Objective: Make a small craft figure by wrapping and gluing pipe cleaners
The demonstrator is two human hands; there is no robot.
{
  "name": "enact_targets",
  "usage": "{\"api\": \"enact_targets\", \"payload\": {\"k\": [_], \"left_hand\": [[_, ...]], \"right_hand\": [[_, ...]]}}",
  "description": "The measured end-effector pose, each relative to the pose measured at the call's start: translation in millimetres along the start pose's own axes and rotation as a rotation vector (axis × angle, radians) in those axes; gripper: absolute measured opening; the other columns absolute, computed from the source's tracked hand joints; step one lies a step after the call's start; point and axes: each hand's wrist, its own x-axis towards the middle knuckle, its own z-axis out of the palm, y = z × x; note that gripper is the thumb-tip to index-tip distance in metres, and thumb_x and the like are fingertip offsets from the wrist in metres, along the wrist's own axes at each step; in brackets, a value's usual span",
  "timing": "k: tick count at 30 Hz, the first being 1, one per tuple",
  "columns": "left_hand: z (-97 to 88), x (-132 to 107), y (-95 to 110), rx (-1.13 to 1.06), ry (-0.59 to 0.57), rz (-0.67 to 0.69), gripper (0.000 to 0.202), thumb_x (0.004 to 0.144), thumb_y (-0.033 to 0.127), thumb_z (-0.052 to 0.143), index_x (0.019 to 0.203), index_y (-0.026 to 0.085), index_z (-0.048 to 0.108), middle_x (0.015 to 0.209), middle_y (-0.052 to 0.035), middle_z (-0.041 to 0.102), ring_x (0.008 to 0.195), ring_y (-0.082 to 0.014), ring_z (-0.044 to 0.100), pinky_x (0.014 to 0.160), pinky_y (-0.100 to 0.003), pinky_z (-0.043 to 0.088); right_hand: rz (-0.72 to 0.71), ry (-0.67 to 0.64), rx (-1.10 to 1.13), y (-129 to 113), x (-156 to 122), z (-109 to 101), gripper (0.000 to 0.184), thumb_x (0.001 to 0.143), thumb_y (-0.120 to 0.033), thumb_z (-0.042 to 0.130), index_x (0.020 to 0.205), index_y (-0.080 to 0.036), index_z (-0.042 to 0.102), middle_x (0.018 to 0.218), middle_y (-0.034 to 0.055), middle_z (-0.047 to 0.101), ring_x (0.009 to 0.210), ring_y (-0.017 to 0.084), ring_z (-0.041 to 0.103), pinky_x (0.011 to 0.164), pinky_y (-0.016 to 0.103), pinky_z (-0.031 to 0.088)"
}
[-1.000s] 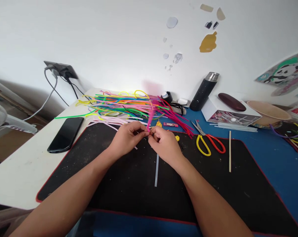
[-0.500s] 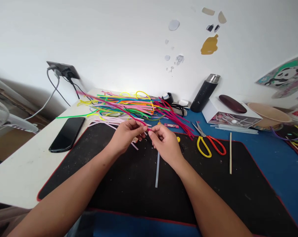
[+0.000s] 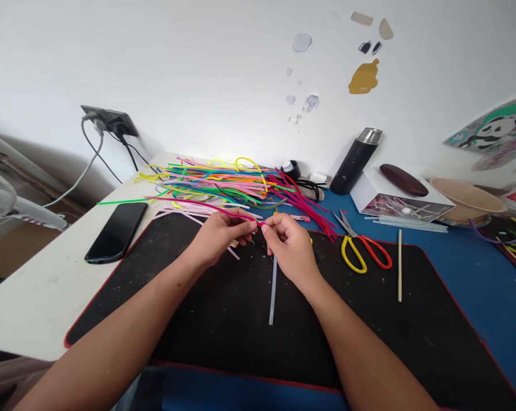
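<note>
A magenta pipe cleaner (image 3: 198,204) runs between my two hands and trails off to the upper left, over the pile. My left hand (image 3: 224,234) pinches it between thumb and fingers near its right end. My right hand (image 3: 286,242) grips the end itself with thumb and forefinger, close beside the left fingertips. A pale translucent glue stick (image 3: 273,291) lies on the black mat (image 3: 241,337) below my right hand. Behind the hands rests a large heap of coloured pipe cleaners (image 3: 224,182), with loose magenta ones (image 3: 315,210) at its right.
Scissors (image 3: 361,245) with yellow and red handles and a wooden stick (image 3: 399,265) lie to the right. A phone (image 3: 116,233) is at the left. Along the wall stand a black flask (image 3: 354,162), a white box (image 3: 403,197) and a beige bowl (image 3: 463,197).
The far end of the magenta pipe cleaner has swung down toward the pile. My right hand has shifted slightly right, baring a little more of the pipe cleaner between my fingertips.
</note>
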Motion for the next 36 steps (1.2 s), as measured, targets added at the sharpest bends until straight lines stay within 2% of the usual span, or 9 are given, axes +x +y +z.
{"api": "enact_targets", "payload": {"k": [6, 13, 16, 21, 25, 30, 36], "left_hand": [[-1.6, 0.5, -0.1, 0.048, -0.005, 0.026, 0.037, 0.073, 0.048, 0.090, 0.086, 0.016, 0.078, 0.067, -0.0020, 0.070, 0.060, -0.0140, 0.062, 0.056, -0.025, 0.048], [-0.6, -1.8, 4.1, 0.132, 0.000, 0.055, 0.039, 0.074, 0.050, 0.087, 0.084, 0.015, 0.076, 0.067, -0.0014, 0.069, 0.058, -0.0133, 0.059, 0.058, -0.026, 0.049], [-1.1, -3.6, 6.6, 0.195, 0.012, 0.066, 0.037, 0.075, 0.049, 0.085, 0.084, 0.015, 0.075, 0.068, -0.0010, 0.069, 0.057, -0.0134, 0.059, 0.058, -0.027, 0.048], [-1.1, -4.8, 5.0, 0.308, -0.020, 0.161, 0.027, 0.082, 0.043, 0.079, 0.083, 0.017, 0.073, 0.075, -0.0009, 0.070, 0.061, -0.0132, 0.059, 0.059, -0.025, 0.047], [-1.4, -4.9, 4.1, 0.368, -0.037, 0.184, 0.023, 0.085, 0.041, 0.077, 0.086, 0.017, 0.074, 0.077, -0.0013, 0.071, 0.063, -0.0136, 0.060, 0.060, -0.025, 0.048], [-1.2, -4.7, 7.8, 0.250, -0.029, 0.150, 0.032, 0.081, 0.047, 0.081, 0.082, 0.017, 0.071, 0.070, 0.0005, 0.066, 0.059, -0.0127, 0.058, 0.057, -0.025, 0.048], [2.2, -3.1, 7.1, 0.007, 0.022, 0.074, 0.043, 0.069, 0.052, 0.092, 0.082, 0.016, 0.071, 0.066, -0.0001, 0.066, 0.057, -0.0127, 0.060, 0.054, -0.024, 0.050]], "right_hand": [[-0.022, -0.019, -0.087, 1.0, -0.2, -1.7, 0.013, 0.093, -0.036, 0.061, 0.089, -0.024, 0.060, 0.058, -0.0071, 0.050, 0.051, 0.013, 0.052, 0.052, 0.027, 0.037], [-0.062, -0.041, -0.190, -1.8, -0.5, -4.4, 0.007, 0.091, -0.029, 0.060, 0.087, -0.024, 0.059, 0.055, -0.0095, 0.041, 0.049, 0.012, 0.040, 0.051, 0.027, 0.029], [-0.100, -0.051, -0.262, -1.5, -0.7, -4.6, 0.004, 0.090, -0.026, 0.060, 0.086, -0.024, 0.059, 0.054, -0.0097, 0.041, 0.049, 0.012, 0.039, 0.053, 0.026, 0.029], [-0.132, -0.094, -0.355, 0.8, -0.8, -4.0, 0.004, 0.088, -0.023, 0.059, 0.084, -0.024, 0.059, 0.055, -0.0091, 0.043, 0.051, 0.012, 0.040, 0.055, 0.027, 0.030], [-0.126, -0.089, -0.359, 1.6, -0.7, -3.1, 0.004, 0.088, -0.024, 0.060, 0.084, -0.024, 0.059, 0.055, -0.0089, 0.044, 0.051, 0.012, 0.041, 0.056, 0.027, 0.030], [-0.055, -0.078, -0.239, 2.0, -0.6, -1.8, 0.004, 0.091, -0.028, 0.062, 0.089, -0.024, 0.061, 0.058, -0.0080, 0.050, 0.051, 0.013, 0.047, 0.054, 0.026, 0.033], [-0.031, -0.062, -0.109, 3.9, -0.3, -0.8, 0.016, 0.097, -0.039, 0.061, 0.091, -0.024, 0.061, 0.062, -0.0055, 0.055, 0.053, 0.014, 0.055, 0.054, 0.027, 0.041]]}}
